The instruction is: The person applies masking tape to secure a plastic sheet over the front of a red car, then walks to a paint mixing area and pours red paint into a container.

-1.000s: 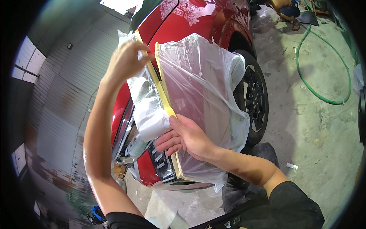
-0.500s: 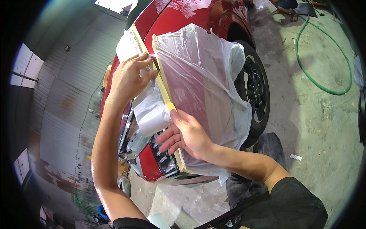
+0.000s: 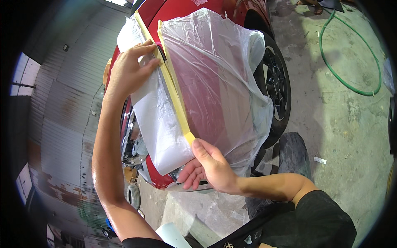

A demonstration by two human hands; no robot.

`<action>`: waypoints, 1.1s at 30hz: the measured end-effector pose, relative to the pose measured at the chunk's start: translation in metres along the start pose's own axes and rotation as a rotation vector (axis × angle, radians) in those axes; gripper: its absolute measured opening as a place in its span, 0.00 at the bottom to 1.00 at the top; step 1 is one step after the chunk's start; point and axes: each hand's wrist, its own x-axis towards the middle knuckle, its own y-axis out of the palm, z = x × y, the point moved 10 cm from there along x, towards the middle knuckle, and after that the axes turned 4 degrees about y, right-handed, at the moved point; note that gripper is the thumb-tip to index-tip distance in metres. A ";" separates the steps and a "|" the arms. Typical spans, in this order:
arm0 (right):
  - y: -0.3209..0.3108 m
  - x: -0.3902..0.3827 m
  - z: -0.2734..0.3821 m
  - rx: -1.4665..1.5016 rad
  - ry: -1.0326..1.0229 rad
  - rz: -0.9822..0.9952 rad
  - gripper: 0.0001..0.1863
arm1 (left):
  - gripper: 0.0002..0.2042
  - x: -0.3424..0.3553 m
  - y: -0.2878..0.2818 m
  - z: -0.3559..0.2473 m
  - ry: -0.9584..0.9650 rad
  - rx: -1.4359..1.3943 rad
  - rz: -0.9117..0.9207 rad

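A strip of white masking film (image 3: 159, 120) edged with yellow masking tape lies stretched along the front of a red car (image 3: 175, 11). My right hand (image 3: 217, 167) pinches the lower end of its taped edge between thumb and index finger, the other fingers held loosely below. Higher up, my left hand (image 3: 128, 72) grips the taped edge with its thumb and fingertips. Right of the strip, a clear plastic sheet (image 3: 223, 82), also edged with yellow tape, covers a panel. The white film hides much of the headlight area.
A black-spoked wheel (image 3: 276, 89) stands to the right of the covered panel. On the concrete floor lie a green hose (image 3: 351, 87) and a small white label (image 3: 319, 160). Corrugated metal wall (image 3: 70, 103) runs along the left. Part of another person's foot (image 3: 317, 8) shows at the top right.
My right hand has moved down and slightly right with the taped end, and the white film has spread out flatter over the headlight area. My left hand has shifted slightly up and left.
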 end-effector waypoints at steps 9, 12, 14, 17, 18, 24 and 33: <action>-0.009 -0.031 0.055 -0.193 -0.201 -0.091 0.34 | 0.17 0.003 -0.002 0.003 0.021 0.063 -0.067; -0.011 -0.037 0.063 -0.193 -0.202 -0.103 0.33 | 0.17 0.000 0.000 0.007 -0.014 0.074 -0.067; -0.009 -0.040 0.070 -0.179 -0.207 -0.100 0.30 | 0.17 0.003 0.000 0.008 -0.027 0.036 -0.040; 0.000 -0.047 0.083 -0.187 -0.223 -0.075 0.29 | 0.18 0.006 -0.001 0.008 -0.026 -0.024 -0.014; 0.001 -0.049 0.088 -0.220 -0.230 -0.081 0.31 | 0.18 0.006 -0.001 0.008 -0.021 -0.045 -0.009; -0.003 -0.056 0.109 -0.278 -0.225 -0.107 0.32 | 0.21 -0.001 0.002 0.000 -0.073 0.044 0.063; -0.013 -0.051 0.091 -0.155 -0.143 -0.056 0.28 | 0.22 0.000 0.001 -0.010 0.085 0.200 0.069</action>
